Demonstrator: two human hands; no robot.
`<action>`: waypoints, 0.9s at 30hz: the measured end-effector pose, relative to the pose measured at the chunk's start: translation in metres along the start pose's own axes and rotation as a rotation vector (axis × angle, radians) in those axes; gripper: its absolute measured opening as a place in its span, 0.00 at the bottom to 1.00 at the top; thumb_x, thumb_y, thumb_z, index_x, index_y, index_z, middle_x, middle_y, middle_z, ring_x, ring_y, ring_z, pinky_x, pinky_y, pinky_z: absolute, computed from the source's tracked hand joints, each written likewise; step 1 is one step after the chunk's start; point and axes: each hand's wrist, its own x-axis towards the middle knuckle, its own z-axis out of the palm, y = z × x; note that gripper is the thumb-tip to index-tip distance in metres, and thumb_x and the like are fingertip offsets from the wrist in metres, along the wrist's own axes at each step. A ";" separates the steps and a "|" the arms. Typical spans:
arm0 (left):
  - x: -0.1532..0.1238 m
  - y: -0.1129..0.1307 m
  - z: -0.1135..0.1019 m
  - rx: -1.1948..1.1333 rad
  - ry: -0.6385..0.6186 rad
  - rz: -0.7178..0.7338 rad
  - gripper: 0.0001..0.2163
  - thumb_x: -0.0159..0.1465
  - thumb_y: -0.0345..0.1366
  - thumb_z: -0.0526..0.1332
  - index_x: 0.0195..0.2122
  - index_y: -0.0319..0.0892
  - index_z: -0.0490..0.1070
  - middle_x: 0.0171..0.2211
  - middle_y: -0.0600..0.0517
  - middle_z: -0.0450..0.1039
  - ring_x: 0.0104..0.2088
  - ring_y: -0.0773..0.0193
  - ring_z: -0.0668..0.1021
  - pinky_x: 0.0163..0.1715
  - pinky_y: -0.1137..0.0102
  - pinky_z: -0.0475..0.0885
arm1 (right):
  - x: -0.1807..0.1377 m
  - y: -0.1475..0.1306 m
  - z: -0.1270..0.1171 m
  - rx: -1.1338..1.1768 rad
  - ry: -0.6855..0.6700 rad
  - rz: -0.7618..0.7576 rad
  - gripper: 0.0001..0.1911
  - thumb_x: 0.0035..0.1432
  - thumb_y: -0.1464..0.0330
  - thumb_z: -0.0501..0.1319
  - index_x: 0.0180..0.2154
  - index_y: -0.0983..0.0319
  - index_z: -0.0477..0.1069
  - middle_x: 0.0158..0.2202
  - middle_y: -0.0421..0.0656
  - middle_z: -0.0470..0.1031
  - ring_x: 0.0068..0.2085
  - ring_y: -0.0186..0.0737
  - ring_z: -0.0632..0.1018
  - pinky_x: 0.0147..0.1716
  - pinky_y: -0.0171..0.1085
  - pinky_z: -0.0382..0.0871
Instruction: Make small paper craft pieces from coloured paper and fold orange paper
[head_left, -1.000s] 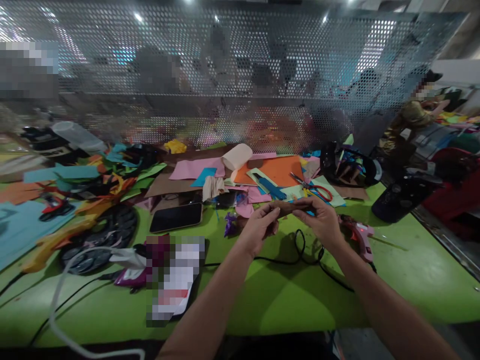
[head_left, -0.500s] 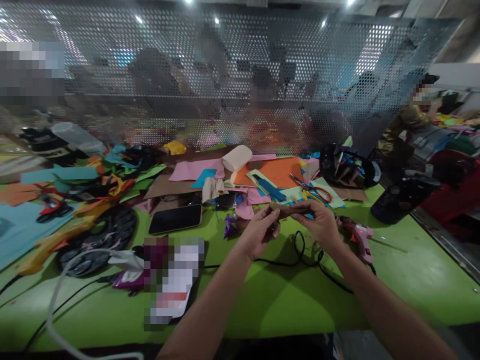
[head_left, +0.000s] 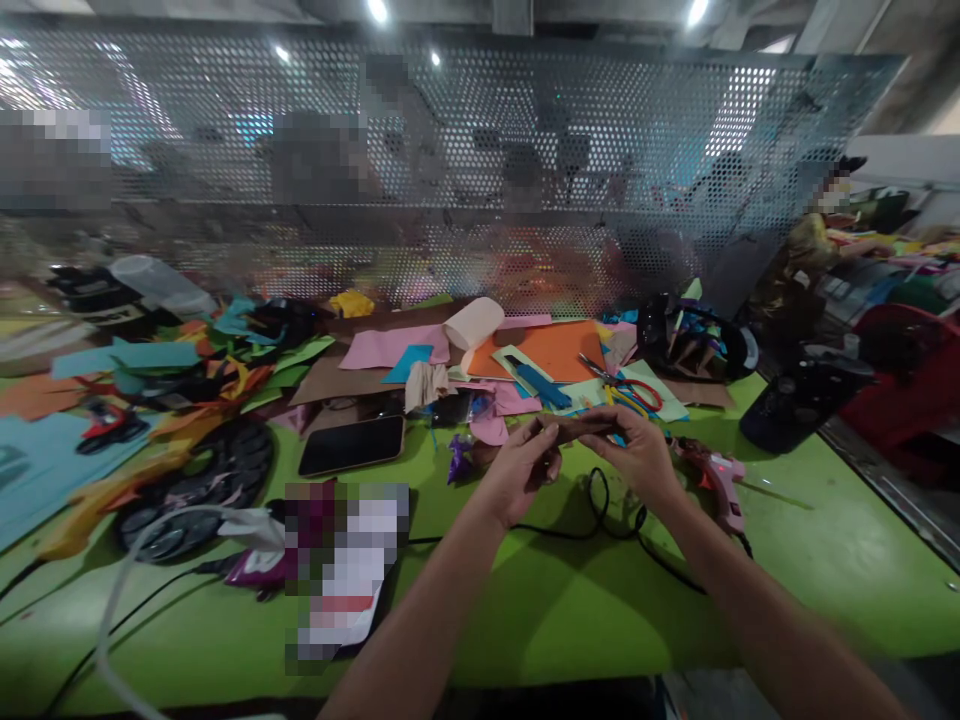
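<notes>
Between my two hands, above the green table, a thin brown strip [head_left: 576, 428] is stretched level; its material is too small to tell. My left hand [head_left: 525, 462] pinches its left end, fingers closed. At the other end my right hand [head_left: 634, 447] grips it between thumb and fingertips. A pink hot glue gun [head_left: 718, 478] with a lit red light lies to the right of my right hand. Red-handled scissors [head_left: 626, 385] and a blue cutter knife [head_left: 540, 382] lie just beyond. A small purple foil piece [head_left: 459, 458] sits left of my left hand.
A phone [head_left: 351, 446], a purple packet [head_left: 262, 565] and a black segmented tray [head_left: 217, 490] lie on the left. Coloured sheets such as an orange one [head_left: 536, 350] cover the back. A dark tumbler [head_left: 806, 400] stands right. A black cable [head_left: 559, 533] loops under my hands.
The view has tilted slightly, so the table sits a little lower in the picture. Both hands keep their hold on the brown strip, with hardly any shift.
</notes>
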 end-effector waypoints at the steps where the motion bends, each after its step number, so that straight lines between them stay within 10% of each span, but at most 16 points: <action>1: 0.000 0.000 0.000 -0.004 0.010 0.003 0.20 0.48 0.45 0.75 0.32 0.40 0.69 0.26 0.58 0.71 0.15 0.78 0.66 0.15 0.79 0.57 | 0.000 -0.001 0.000 0.000 -0.001 -0.004 0.12 0.53 0.62 0.70 0.39 0.58 0.77 0.37 0.43 0.81 0.38 0.42 0.81 0.41 0.40 0.76; 27: 0.004 -0.001 -0.003 0.015 0.039 0.070 0.20 0.47 0.45 0.76 0.30 0.39 0.69 0.28 0.57 0.73 0.15 0.79 0.65 0.14 0.79 0.57 | 0.001 -0.004 -0.001 0.139 0.006 0.130 0.08 0.50 0.65 0.71 0.34 0.58 0.79 0.29 0.40 0.82 0.31 0.40 0.81 0.32 0.37 0.76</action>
